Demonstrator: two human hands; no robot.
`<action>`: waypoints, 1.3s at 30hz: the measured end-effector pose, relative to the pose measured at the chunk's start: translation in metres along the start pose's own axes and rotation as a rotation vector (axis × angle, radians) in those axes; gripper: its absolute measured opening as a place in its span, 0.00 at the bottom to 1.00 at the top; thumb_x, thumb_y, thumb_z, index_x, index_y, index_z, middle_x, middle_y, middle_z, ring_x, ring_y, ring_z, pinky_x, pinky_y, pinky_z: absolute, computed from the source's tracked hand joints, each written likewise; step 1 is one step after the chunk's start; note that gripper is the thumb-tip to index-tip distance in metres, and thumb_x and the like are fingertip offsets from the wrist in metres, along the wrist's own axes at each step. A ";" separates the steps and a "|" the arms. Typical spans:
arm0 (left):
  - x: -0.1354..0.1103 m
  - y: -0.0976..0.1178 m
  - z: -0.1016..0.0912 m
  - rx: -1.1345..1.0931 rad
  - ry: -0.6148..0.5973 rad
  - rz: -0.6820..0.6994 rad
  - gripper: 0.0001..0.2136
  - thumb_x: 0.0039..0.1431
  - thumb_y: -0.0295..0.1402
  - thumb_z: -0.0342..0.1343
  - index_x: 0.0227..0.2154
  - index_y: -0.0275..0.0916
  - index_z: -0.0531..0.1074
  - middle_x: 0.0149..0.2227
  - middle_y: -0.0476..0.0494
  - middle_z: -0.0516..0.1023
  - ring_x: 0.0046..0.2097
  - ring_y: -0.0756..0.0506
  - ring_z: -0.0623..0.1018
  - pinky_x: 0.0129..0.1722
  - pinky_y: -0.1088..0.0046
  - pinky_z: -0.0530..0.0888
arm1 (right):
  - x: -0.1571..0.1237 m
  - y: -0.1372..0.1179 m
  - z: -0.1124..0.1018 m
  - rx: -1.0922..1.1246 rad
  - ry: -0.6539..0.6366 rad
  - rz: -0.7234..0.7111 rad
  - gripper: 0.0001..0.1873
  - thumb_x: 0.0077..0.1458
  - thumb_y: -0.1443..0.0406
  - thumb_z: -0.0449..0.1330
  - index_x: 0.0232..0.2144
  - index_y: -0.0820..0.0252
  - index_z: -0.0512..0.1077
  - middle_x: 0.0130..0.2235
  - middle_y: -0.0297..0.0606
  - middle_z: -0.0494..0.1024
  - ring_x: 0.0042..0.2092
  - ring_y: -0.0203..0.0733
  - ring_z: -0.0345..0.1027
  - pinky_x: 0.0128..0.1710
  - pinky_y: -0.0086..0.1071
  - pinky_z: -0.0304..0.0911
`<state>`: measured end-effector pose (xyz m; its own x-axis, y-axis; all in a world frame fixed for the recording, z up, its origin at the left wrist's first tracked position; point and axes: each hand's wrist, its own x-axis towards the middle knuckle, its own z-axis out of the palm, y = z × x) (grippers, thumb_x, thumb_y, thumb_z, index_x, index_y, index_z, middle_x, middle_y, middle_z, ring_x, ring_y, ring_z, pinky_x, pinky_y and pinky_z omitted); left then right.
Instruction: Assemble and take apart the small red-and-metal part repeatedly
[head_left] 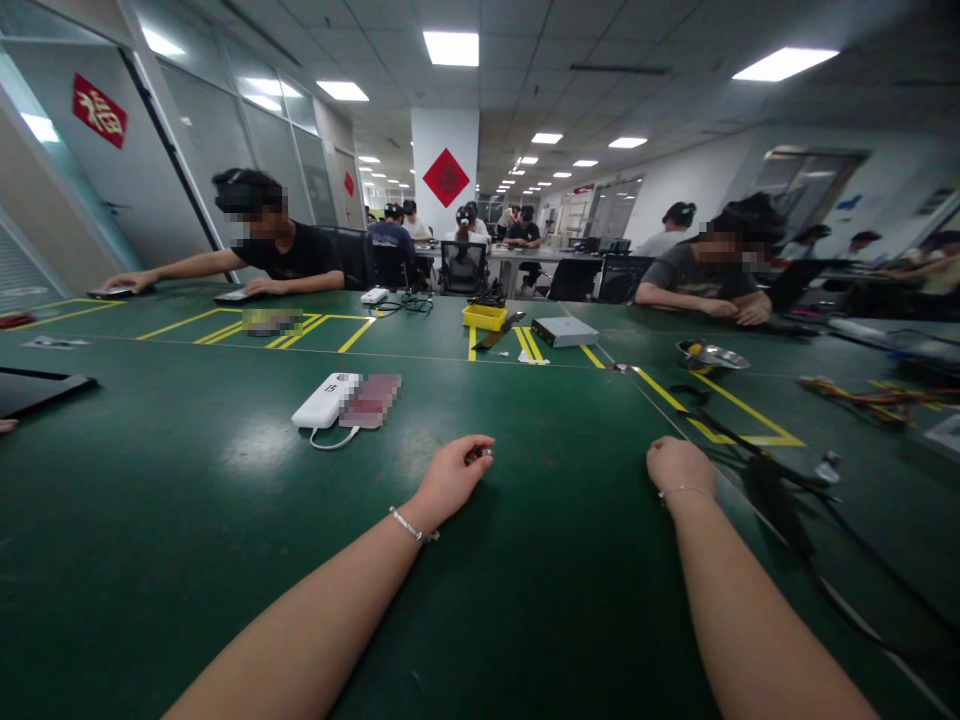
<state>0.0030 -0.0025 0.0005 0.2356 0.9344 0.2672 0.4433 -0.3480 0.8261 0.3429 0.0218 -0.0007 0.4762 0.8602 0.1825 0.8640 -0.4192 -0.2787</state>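
Observation:
My left hand [454, 474] is closed over the middle of the green table [247, 560]. A small shiny object [487, 453] shows between its thumb and fingers, too small to name. To the right, my right hand [681, 468] is curled into a fist, knuckles away from me, beside a black cable. Whatever its fingers hold, if anything, is hidden. Beyond my left hand lie a white power bank [324, 402] marked 15, with a short white cable [337, 440], and a blurred reddish flat item [371, 402] against it.
Black cables [780, 490] run along the right side. Farther off are a metal bowl [712, 355], a grey box [564, 331], a yellow tray [484, 317] and yellow tape lines. A dark flat panel [37, 395] lies left. Two people sit across the table.

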 end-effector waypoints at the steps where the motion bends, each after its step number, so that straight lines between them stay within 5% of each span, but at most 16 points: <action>1: 0.001 0.000 0.001 -0.033 -0.002 -0.011 0.12 0.51 0.32 0.50 0.39 0.39 0.68 0.34 0.47 0.73 0.34 0.50 0.72 0.37 0.72 0.69 | -0.003 -0.008 -0.001 0.121 -0.014 -0.005 0.11 0.45 0.64 0.51 0.27 0.62 0.72 0.31 0.48 0.73 0.36 0.47 0.67 0.35 0.39 0.60; 4: 0.003 0.000 0.003 -0.207 -0.029 -0.048 0.12 0.48 0.28 0.51 0.38 0.37 0.67 0.34 0.46 0.74 0.35 0.50 0.72 0.38 0.71 0.69 | -0.023 -0.046 -0.001 0.713 -0.182 -0.012 0.09 0.43 0.63 0.55 0.29 0.60 0.70 0.29 0.40 0.72 0.32 0.40 0.66 0.33 0.35 0.62; 7: 0.004 0.001 0.006 -0.439 -0.091 -0.091 0.12 0.46 0.24 0.52 0.36 0.34 0.65 0.35 0.43 0.74 0.38 0.50 0.73 0.39 0.71 0.69 | -0.056 -0.092 0.001 1.274 -0.531 -0.055 0.10 0.39 0.63 0.61 0.28 0.61 0.69 0.28 0.37 0.70 0.29 0.34 0.65 0.33 0.31 0.62; 13: 0.003 -0.001 0.009 -0.518 -0.154 -0.033 0.11 0.48 0.25 0.52 0.37 0.35 0.63 0.34 0.45 0.74 0.37 0.51 0.73 0.39 0.72 0.69 | -0.107 -0.139 0.005 1.555 -0.957 -0.146 0.12 0.43 0.59 0.59 0.27 0.63 0.67 0.26 0.35 0.71 0.26 0.30 0.63 0.26 0.26 0.59; 23: -0.001 -0.001 0.012 -0.263 -0.163 0.051 0.09 0.56 0.29 0.42 0.39 0.38 0.63 0.36 0.46 0.72 0.32 0.52 0.73 0.36 0.72 0.70 | -0.106 -0.138 0.015 1.685 -0.895 -0.077 0.12 0.36 0.65 0.64 0.26 0.60 0.67 0.20 0.26 0.65 0.21 0.27 0.56 0.22 0.24 0.53; 29: -0.001 0.001 0.009 -0.227 -0.139 0.098 0.09 0.52 0.26 0.48 0.38 0.38 0.64 0.35 0.47 0.72 0.37 0.51 0.72 0.39 0.73 0.68 | -0.109 -0.139 0.015 1.668 -0.991 -0.060 0.10 0.38 0.66 0.63 0.27 0.61 0.68 0.24 0.31 0.70 0.25 0.29 0.61 0.28 0.27 0.57; 39: 0.002 -0.001 0.007 -0.079 -0.013 0.082 0.07 0.47 0.24 0.50 0.30 0.37 0.66 0.28 0.51 0.69 0.31 0.52 0.69 0.32 0.76 0.67 | -0.107 -0.137 0.019 1.652 -1.000 -0.065 0.12 0.39 0.65 0.63 0.30 0.62 0.68 0.26 0.34 0.72 0.26 0.29 0.64 0.30 0.27 0.59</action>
<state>0.0094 -0.0008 -0.0031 0.2794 0.9017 0.3299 0.3524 -0.4159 0.8384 0.1703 -0.0077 0.0004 -0.3147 0.9406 -0.1277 -0.3972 -0.2527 -0.8823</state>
